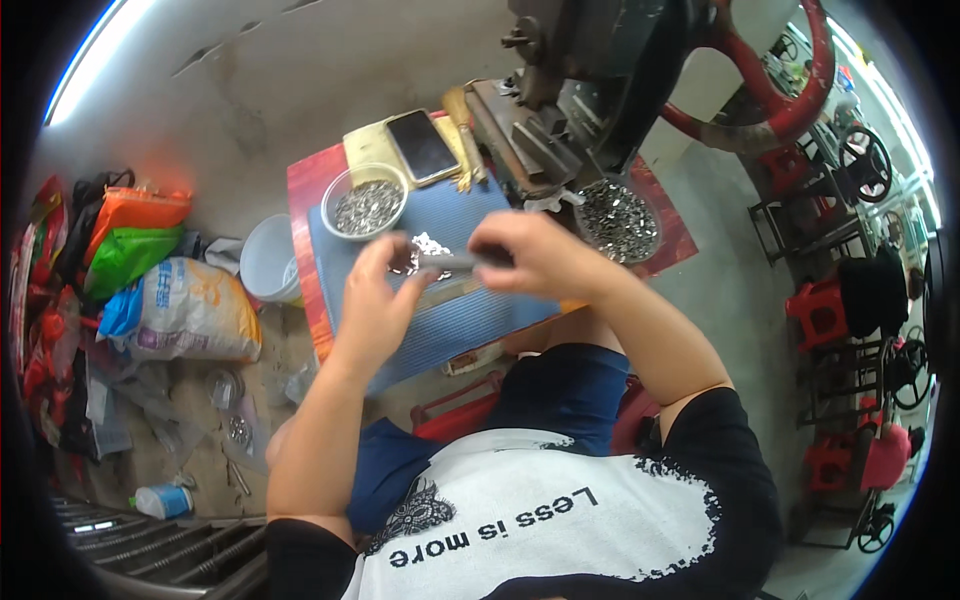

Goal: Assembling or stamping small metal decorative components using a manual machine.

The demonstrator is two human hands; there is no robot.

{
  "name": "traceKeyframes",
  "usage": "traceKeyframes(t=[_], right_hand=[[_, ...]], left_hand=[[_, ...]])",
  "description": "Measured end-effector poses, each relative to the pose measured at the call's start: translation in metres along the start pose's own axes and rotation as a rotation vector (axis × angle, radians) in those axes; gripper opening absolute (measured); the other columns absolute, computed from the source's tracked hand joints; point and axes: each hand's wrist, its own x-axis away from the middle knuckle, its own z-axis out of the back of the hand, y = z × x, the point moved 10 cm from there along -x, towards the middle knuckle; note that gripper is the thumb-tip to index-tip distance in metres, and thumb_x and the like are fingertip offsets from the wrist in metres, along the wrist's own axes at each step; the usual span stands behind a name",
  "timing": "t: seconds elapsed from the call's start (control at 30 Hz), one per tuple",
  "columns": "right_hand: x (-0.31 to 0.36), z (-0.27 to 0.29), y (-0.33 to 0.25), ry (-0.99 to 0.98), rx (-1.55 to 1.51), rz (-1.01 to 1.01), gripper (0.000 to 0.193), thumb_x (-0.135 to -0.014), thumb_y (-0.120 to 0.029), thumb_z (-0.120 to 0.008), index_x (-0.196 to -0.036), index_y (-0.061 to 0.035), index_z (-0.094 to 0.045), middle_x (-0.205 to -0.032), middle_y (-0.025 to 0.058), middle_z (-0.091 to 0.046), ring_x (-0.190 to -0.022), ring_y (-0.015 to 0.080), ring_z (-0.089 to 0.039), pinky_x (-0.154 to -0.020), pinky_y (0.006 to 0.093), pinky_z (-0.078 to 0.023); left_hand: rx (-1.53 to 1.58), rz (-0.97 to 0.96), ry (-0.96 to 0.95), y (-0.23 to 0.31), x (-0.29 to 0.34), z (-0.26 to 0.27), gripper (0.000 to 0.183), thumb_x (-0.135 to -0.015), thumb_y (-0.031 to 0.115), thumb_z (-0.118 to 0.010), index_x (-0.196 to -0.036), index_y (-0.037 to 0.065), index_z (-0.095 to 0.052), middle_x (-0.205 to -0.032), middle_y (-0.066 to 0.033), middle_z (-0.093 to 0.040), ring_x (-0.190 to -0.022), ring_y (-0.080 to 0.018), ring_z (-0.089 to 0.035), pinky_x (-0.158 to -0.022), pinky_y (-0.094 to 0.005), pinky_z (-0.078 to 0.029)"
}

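Note:
My right hand (530,255) is closed around a narrow grey bar-shaped tool (455,262), held level above the blue ribbed mat (440,330). Its exact kind I cannot make out. By the bar's free end, my left hand (375,300) has its thumb and fingers apart, fingertips slightly blurred. Small shiny metal pieces (430,244) lie in a loose pile on the mat, just beyond the bar and partly hidden by it. A round white bowl (340,232) full of small metal parts stands beyond my left hand. Right of my right hand, a clear tub (655,225) holds more shiny metal parts.
A black hand press (600,60) with a red wheel (740,130) rises at the back right. A phone (422,148) and a brush (462,130) lie behind the mat. At left are a white bucket (268,260) and a stuffed sack (195,315). Red stools (820,310) stand far right.

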Motion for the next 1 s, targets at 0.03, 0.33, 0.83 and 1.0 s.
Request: traceKeyframes(t=[0.03,0.33,0.83,1.0], right_hand=[[0.004,0.031,0.002,0.108,0.033,-0.097,0.025,-0.081,-0.014,-0.073,-0.099,0.0015,-0.066,-0.091,0.0158,-0.064,-0.081,0.0248,-0.065,-0.074,0.034,-0.052],[0.014,0.135,0.06,0.55,0.55,-0.33,0.03,-0.081,-0.023,-0.071,-0.094,0.0041,-0.068,-0.09,0.0239,-0.068,-0.086,0.041,-0.066,-0.077,0.0467,-0.053],[0.018,0.159,0.125,0.603,0.297,-0.397,0.027,-0.093,-0.023,-0.061,-0.101,0.0022,-0.07,-0.092,0.0244,-0.068,-0.09,0.0393,-0.067,-0.08,0.0427,-0.051],[0.008,0.146,0.156,0.399,0.207,-0.527,0.035,-0.095,-0.029,-0.054,-0.1,0.002,-0.07,-0.101,0.0264,-0.068,-0.101,0.042,-0.064,-0.088,0.0479,-0.05]], left_hand=[[0.031,-0.035,0.006,0.02,-0.019,-0.007,0.054,-0.073,0.012,-0.083,-0.119,-0.001,-0.058,-0.108,-0.0144,-0.064,-0.1,-0.0243,-0.06,-0.089,-0.0362,-0.049],[0.0,-0.222,0.016,0.067,-0.132,-0.116,0.133,-0.053,0.039,-0.097,-0.15,-0.01,-0.021,-0.143,-0.0305,-0.043,-0.134,-0.0421,-0.043,-0.114,-0.045,-0.037],[-0.049,-0.3,0.128,0.07,-0.131,-0.135,0.121,-0.058,0.03,-0.089,-0.15,-0.007,-0.019,-0.136,-0.0275,-0.043,-0.129,-0.0414,-0.042,-0.112,-0.0455,-0.036],[-0.034,-0.257,0.093,0.066,-0.131,-0.135,0.122,-0.058,0.031,-0.09,-0.15,-0.007,-0.018,-0.136,-0.0273,-0.043,-0.13,-0.0412,-0.042,-0.112,-0.045,-0.035]])
